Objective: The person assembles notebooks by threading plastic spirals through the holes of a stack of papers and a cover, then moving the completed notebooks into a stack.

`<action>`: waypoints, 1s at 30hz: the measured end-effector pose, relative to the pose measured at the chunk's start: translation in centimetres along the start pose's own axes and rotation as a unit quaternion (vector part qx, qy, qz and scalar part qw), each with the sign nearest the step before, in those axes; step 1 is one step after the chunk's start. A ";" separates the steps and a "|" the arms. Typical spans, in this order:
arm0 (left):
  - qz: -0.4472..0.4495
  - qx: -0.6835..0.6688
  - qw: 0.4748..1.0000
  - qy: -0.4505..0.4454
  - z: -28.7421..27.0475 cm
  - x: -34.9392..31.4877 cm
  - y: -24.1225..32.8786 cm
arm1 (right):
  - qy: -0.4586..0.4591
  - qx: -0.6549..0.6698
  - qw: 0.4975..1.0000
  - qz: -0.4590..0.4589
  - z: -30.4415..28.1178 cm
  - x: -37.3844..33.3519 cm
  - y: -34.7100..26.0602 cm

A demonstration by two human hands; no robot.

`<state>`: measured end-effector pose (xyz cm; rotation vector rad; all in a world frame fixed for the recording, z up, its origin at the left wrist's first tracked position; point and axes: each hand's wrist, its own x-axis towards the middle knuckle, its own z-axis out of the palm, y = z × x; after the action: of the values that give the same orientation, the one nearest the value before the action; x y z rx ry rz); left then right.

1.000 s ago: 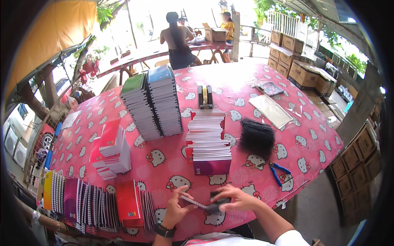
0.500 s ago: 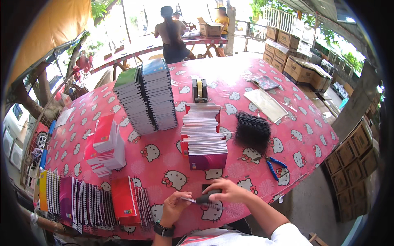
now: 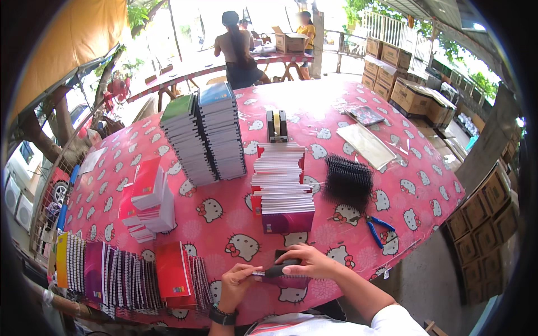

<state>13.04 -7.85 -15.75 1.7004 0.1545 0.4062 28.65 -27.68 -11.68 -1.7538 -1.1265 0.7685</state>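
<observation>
Compared with one second earlier, a dark, rounded tool (image 3: pixel 276 270) has been brought closer to the fingertips of the left hand (image 3: pixel 240 279), and a purple cover is now seen below it. That cover belongs to a notebook (image 3: pixel 291 281) held between both hands at the near edge of a table (image 3: pixel 426 185). One end of its edge is pinched by the left thumb and fingers; the tool is gripped under the curled fingers of the right hand (image 3: pixel 314 262) and pressed along that edge. What kind of tool it is cannot be told. A black band (image 3: pixel 223 317) is worn on the left wrist.

At the near left, a row of spiral-bound notebooks (image 3: pixel 131 280) is lined up, with yellow, purple and red covers. Beyond the hands, a purple-fronted pile (image 3: pixel 287 222) is placed mid-table. To its right lie blue-handled pliers (image 3: pixel 374 235) and, just past them, a heap of black coils (image 3: pixel 348 182); to its left, red-covered stacks (image 3: pixel 154 199) are set.

Farther back are seen two tall stacks (image 3: pixel 204 143), topped green and blue, a tape dispenser (image 3: pixel 277 127) and clear sheets (image 3: pixel 366 147). In the distance, people (image 3: pixel 235 53) and cardboard boxes (image 3: pixel 412 98) are shown.
</observation>
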 end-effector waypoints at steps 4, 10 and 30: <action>0.019 0.034 0.999 -0.010 -0.3 -0.2 0.6 | 0.168 -0.036 0.982 -0.076 -2.4 -2.8 -0.5; 0.002 -0.011 0.997 -0.070 1.2 0.9 4.0 | 0.238 -0.343 0.902 0.107 -5.1 -8.0 3.1; -0.022 -0.086 0.996 0.007 3.3 1.3 5.7 | 0.178 -0.126 0.957 -0.192 1.0 -2.0 -5.2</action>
<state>14.71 -11.44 -10.34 1.5220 0.1627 0.3871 25.11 -28.19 -7.29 -1.7110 -1.2972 0.0691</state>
